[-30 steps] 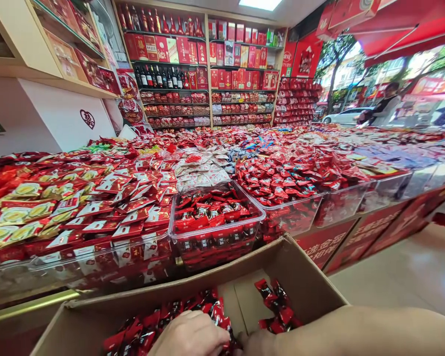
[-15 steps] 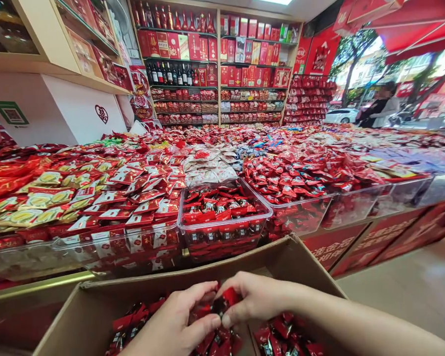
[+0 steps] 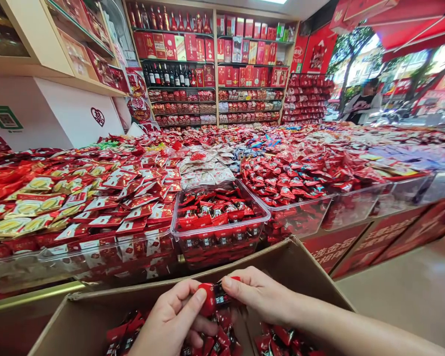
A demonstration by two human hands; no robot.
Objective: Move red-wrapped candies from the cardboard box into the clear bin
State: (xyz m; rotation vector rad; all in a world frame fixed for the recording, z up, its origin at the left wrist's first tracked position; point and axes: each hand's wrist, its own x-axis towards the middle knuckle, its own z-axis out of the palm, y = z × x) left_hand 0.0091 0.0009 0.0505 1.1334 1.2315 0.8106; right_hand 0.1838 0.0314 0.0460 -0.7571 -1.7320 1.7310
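Note:
Between my hands is a red and black wrapped candy packet [image 3: 220,295], stretched out sideways with its printed side showing. The left end is pinched by my left hand [image 3: 181,311], thumb on top. My right hand [image 3: 259,291] pinches the other end between thumb and fingers. Both hands are over an open cardboard box [image 3: 304,277], where several like packets [image 3: 282,338] lie loose. Just beyond the box, a clear plastic bin [image 3: 222,227] holds more of the same red and black packets, with a row standing upright along its front.
Bins of red and white packets [image 3: 133,198] stand to the left, and red packets [image 3: 289,178] are heaped to the right. Shelves of bottles and gift boxes [image 3: 215,49] line the back. A person [image 3: 363,104] stands outside at the right.
My hands have moved apart slightly and turned the packet, so it now lies level and stretched with its print visible. The person outside has shifted left.

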